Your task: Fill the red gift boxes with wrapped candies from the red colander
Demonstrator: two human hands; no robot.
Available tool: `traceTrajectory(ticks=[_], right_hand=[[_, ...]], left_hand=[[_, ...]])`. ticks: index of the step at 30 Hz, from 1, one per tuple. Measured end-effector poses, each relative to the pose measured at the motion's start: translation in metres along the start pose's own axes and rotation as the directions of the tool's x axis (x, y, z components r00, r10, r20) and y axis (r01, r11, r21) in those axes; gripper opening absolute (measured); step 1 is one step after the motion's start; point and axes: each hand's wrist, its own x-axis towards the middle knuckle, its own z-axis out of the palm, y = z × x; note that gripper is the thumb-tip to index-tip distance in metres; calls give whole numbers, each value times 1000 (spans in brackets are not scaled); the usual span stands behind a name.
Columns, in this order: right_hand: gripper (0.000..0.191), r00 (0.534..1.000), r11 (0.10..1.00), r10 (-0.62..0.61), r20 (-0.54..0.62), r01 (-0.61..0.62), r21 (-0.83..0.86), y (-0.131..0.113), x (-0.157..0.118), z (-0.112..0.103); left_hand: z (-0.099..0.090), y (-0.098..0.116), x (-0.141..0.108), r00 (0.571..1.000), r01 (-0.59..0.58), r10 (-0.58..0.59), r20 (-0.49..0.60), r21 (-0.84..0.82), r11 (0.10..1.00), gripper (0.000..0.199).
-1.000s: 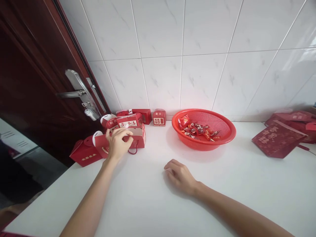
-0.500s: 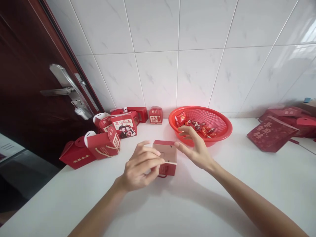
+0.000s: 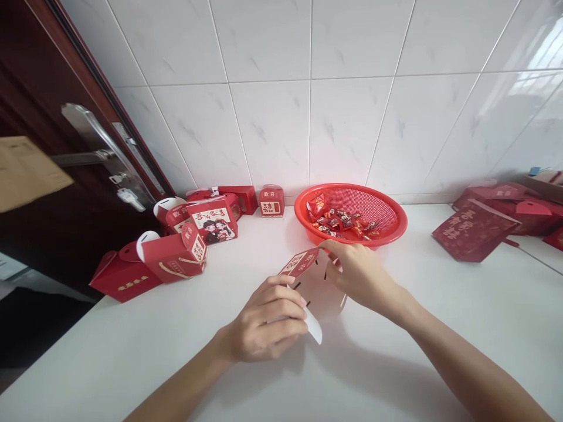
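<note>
At the far left, a metal door handle (image 3: 99, 153) is mounted on a dark door. On the near side of the left cluster, a red box with gold lettering (image 3: 134, 281) sits beside a red box with a rope handle (image 3: 165, 258); behind them stands a picture box (image 3: 215, 223). Further right, a small red box (image 3: 271, 202) stands close to the tiled wall. The left hand (image 3: 272, 322) grips the open carton (image 3: 303, 261), fingers close together over its left side. The open carton is tilted at the scene's centre, on the near side of the red basket (image 3: 389, 218), which contains wrapped candies (image 3: 345, 221). The right hand (image 3: 358, 278) touches the carton's right side with bent fingers; whether they pinch it cannot be determined. At right, a dark red bag (image 3: 472, 231) leans.
</note>
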Motion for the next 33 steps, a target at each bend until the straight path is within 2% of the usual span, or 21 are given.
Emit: traceTrajectory(ticks=[2,5,10,14,19,22,26,29,33], right_hand=[[18,999,999,33,12,-33,-30,1,3,-8],[21,1000,999,14,28,-15,46,1,7,-23],[22,998,984,-18,53,8,175,0,9,-40],[24,993,959,-58,105,26,282,1,10,-46],[29,974,911,-104,201,13,412,5,12,-53],[26,958,879,-113,265,-28,476,10,14,-53],[23,946,855,-104,307,-73,514,17,18,-46],[24,954,875,-92,284,-59,481,22,21,-41],[28,973,886,-56,225,-55,461,33,25,-44]], left_hand=[[1,-2,-2,999,51,-51,9,-33,998,27],[4,-3,-2,996,83,-85,-26,-67,994,28],[8,-3,-1,984,97,-88,-157,48,994,31],[7,-3,-1,967,165,-140,-211,104,981,34],[6,1,-3,944,263,-261,-200,-15,965,50],[7,1,-5,910,358,-379,-171,-142,923,61],[6,-1,-5,852,489,-521,-41,-291,822,71],[5,1,-4,796,563,-605,-20,-342,752,67],[3,2,-3,689,675,-725,-2,-363,642,56]])
